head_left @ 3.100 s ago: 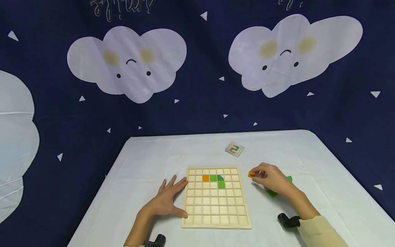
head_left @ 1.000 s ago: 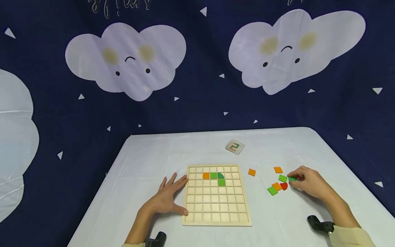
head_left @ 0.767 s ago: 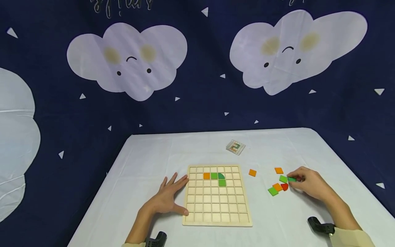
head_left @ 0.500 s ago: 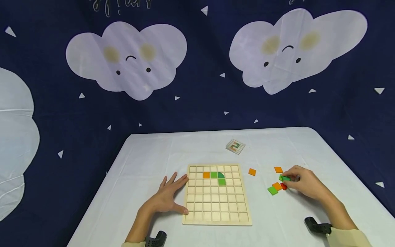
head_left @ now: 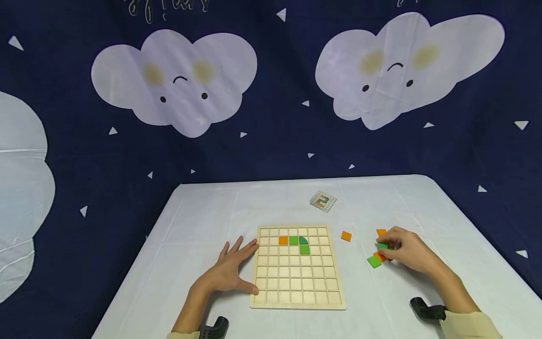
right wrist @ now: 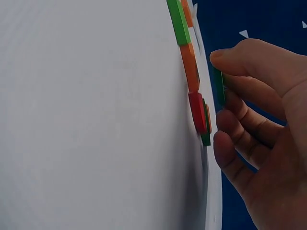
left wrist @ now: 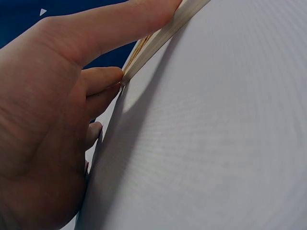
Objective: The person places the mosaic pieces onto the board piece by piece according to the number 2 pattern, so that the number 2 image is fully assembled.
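My left hand (head_left: pixel 226 271) lies with spread fingers along the left edge of a wooden grid board (head_left: pixel 296 285); its thumb and fingertips touch the frame, as the left wrist view also shows. On the board's upper rows sit an orange square tile (head_left: pixel 283 240), two green square tiles and a dark green quarter-round tile (head_left: pixel 303 240). My right hand (head_left: pixel 408 248) pinches a dark green tile (right wrist: pixel 219 87) between thumb and fingers, raised above the loose tiles. Beneath it lie a red tile (right wrist: pixel 197 112), orange tiles (right wrist: pixel 190 67) and a light green tile (head_left: pixel 374 262), partly hidden by the hand.
A lone orange square tile (head_left: pixel 346 236) lies between the board and the loose tiles. Farther back is a small card (head_left: pixel 323 201) printed with a coloured grid pattern. The white-covered table (head_left: pixel 220 207) ends at a dark blue curtain (head_left: pixel 279 155) with cloud prints.
My right hand set the orange tile down right of the board, then took up the dark green tile and carried it left over the loose tiles. The left hand stays at the board.
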A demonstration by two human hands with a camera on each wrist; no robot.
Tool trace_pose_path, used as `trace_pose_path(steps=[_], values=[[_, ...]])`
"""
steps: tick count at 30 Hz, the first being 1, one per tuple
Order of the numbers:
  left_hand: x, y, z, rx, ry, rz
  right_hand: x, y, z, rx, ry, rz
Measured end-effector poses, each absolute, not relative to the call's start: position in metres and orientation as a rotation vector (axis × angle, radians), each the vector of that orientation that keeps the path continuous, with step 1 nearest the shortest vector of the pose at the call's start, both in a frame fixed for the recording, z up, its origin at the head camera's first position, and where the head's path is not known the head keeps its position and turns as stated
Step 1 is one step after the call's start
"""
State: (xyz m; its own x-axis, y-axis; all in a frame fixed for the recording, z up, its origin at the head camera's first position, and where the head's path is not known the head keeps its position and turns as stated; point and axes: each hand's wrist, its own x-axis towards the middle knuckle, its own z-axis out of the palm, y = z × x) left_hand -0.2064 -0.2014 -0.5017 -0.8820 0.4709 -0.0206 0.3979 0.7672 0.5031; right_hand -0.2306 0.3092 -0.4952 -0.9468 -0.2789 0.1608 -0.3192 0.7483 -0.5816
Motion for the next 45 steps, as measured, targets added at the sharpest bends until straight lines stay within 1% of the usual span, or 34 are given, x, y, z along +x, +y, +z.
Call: trace_pose_path(steps=[7,13,23,34,45], values=[[-0.207,-0.201,-0.502,0.689,2.82,0.748,-0.232,0.302,-0.495,0.48,-2.873,1.074],[-0.207,-0.202,-0.502,0.697,2.819,0.747,-0.234,0.296,-0.495,0.506,-2.857,1.038],[-0.205,-0.202,-0.503,0.7,2.811,0.764,-0.24,0.28,-0.496,0.51,-2.881,1.119],[-0.206,-0.202,-0.501,0.691,2.81,0.76,-0.244,0.268,-0.498,0.611,-2.854,1.168],[-0.207,-0.203,-0.501,0.706,2.806,0.74,-0.242,0.269,-0.498,0.756,-2.919,1.106]])
